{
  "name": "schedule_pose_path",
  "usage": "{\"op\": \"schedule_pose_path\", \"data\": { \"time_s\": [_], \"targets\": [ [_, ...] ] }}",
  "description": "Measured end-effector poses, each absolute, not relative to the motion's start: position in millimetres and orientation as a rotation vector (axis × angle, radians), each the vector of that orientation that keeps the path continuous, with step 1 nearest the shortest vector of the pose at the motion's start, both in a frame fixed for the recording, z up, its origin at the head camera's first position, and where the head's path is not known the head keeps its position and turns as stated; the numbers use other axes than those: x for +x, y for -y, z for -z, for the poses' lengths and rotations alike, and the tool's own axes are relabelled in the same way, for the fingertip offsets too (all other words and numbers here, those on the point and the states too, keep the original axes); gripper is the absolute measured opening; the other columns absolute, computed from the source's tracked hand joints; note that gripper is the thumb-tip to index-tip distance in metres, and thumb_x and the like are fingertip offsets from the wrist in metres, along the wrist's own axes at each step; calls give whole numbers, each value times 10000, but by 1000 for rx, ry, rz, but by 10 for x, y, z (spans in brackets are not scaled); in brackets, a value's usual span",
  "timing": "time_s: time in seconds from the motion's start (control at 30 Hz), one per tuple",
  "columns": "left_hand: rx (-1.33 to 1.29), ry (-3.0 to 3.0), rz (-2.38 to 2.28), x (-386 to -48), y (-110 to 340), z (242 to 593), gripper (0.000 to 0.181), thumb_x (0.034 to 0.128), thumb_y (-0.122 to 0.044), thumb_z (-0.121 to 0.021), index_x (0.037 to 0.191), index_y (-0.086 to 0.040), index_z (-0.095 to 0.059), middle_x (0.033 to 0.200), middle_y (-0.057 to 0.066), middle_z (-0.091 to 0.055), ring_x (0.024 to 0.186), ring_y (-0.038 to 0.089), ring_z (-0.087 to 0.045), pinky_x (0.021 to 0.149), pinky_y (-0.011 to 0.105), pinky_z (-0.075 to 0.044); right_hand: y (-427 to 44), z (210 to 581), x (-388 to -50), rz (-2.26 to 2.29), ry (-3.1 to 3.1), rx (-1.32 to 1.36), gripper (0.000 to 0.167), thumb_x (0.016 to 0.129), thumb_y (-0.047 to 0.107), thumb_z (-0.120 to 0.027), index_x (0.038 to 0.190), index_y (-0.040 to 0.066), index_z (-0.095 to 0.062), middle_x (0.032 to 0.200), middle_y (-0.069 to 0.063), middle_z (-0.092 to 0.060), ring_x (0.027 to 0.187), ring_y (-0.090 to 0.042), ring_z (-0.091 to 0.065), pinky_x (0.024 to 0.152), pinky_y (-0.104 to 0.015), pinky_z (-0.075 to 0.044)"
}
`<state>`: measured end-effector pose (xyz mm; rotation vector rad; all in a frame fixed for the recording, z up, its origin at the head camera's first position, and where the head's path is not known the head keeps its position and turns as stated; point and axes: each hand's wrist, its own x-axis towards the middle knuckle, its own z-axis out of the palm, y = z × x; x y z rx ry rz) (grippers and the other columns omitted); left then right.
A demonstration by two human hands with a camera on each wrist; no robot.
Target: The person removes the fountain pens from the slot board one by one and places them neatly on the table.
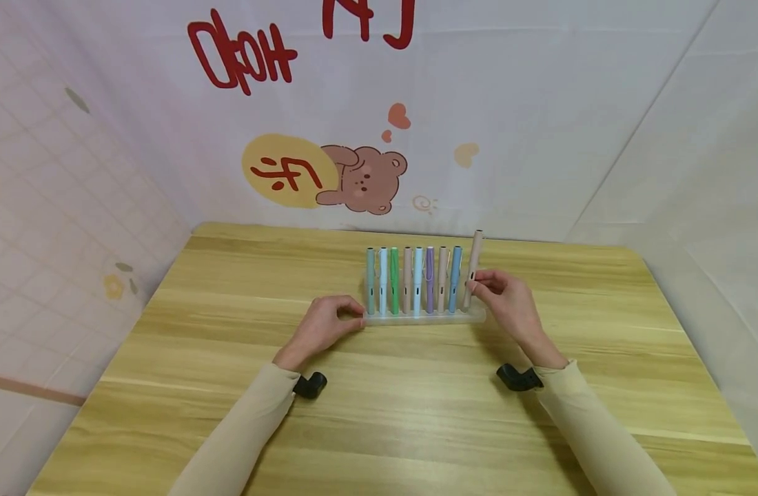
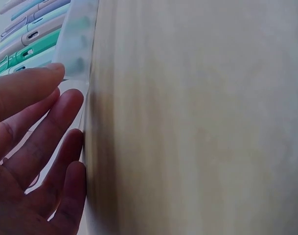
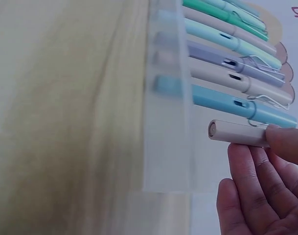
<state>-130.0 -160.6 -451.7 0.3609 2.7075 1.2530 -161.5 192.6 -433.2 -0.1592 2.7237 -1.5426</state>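
A translucent pen stand [image 1: 422, 319] carries a row of upright pens in green, light blue, pink-beige, purple and blue. Between the thumb and fingers of my right hand [image 1: 506, 303] is a pink-beige pen [image 1: 475, 258], slightly tilted, higher than the rest, beside the blue pen [image 1: 455, 279] at the row's right end. The right wrist view shows this pen's bare lower end [image 3: 227, 131] apart from the stand. At the stand's left end, my left hand [image 1: 326, 322] holds its corner with thumb and fingertips, near the grey-green pen [image 1: 371, 281].
Everything stands on a wood-grain table [image 1: 410, 413]. Behind it hangs a white cloth [image 1: 515, 83] with a printed bear and red characters. Black wrist mounts [image 1: 519, 378] sit on both sleeves.
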Motion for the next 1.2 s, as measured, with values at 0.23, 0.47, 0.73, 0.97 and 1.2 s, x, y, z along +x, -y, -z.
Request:
{"op": "schedule_pose_path", "data": {
  "time_s": [0.23, 0.47, 0.73, 0.97, 1.2],
  "targets": [
    [355, -2704, -1262, -1312, 1614, 4511, 116, 908, -147, -809, 1021, -124, -796, 1007, -35, -755, 1038, 206, -669, 985, 457, -486, -1957, 4248, -1600, 1576, -2714, -158, 379, 1028, 295, -678, 1217, -33, -681, 1105, -188, -740, 983, -171, -697, 796, -132, -496],
    [355, -2715, -1261, -1317, 1629, 4520, 117, 904, -146, -813, 1018, -125, -794, 994, -38, -756, 1020, 206, -679, 965, 444, -495, -2019, 4221, -1538, 1621, -2688, -161, 390, 1031, 312, -671, 1220, -29, -675, 1114, -187, -739, 933, -62, -694, 784, -157, -522],
    [344, -2718, -1254, -1303, 1646, 4508, 117, 909, -156, -813, 1019, -120, -792, 978, -37, -754, 998, 205, -683, 957, 439, -499, -2128, 4196, -1427, 1667, -2652, -118, 413, 1015, 337, -691, 1231, -14, -676, 1116, -153, -750, 949, -198, -720, 807, -220, -558],
    [340, -2725, -1233, -1272, 1679, 4479, 117, 906, -148, -813, 1017, -119, -792, 968, -40, -755, 976, 187, -678, 942, 443, -501, -2236, 4224, -1347, 1723, -2640, -97, 380, 1008, 269, -708, 1227, -41, -677, 1057, -95, -749, 899, -129, -729, 790, -194, -559],
    [337, -2726, -1255, -1250, 1675, 4477, 121, 905, -144, -812, 1020, -111, -792, 973, -26, -761, 984, 201, -683, 940, 455, -504, -2348, 4248, -1300, 1732, -2605, -100, 376, 1008, 236, -707, 1223, -70, -671, 1071, -169, -714, 869, -97, -724, 786, -243, -583]
  ]
}}
